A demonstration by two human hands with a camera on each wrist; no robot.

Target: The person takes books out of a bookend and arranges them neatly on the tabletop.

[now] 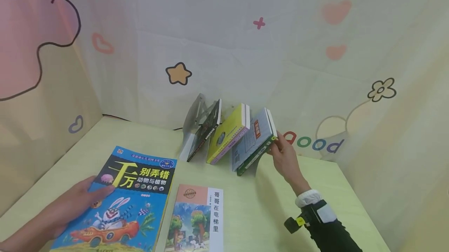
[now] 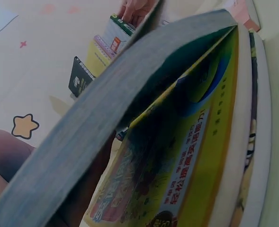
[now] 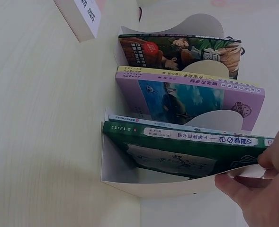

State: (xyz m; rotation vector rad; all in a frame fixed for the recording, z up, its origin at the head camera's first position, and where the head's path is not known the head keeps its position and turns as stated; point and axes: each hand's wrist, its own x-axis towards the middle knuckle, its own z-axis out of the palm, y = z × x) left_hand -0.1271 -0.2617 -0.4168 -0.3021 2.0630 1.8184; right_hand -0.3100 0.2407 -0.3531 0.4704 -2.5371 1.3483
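Fingers of the left hand [image 1: 78, 205] gripped the blue book [image 1: 126, 199], titled 千万别弄错 动物与植物, at lower left in the head view; its long axis slanted toward the centre rack [image 1: 192, 121], nearer the right hand [image 1: 285, 162]. Bottom centre: a paperback [image 1: 193, 221], 哥哥在电梯里. Left-wrist view: red print on a yellow surface [image 2: 196, 156] was unreadable. Right-wrist view: right fingers pinched the green book [image 3: 189, 137], spine reading 小屁孩日记.

Books [image 1: 229, 135] in rack [image 1: 191, 121] behind paperback [image 1: 198, 219]

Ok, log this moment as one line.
left hand: holds blue book; right hand: at green book; yellow book: leaning in rack; pink book: flat on table
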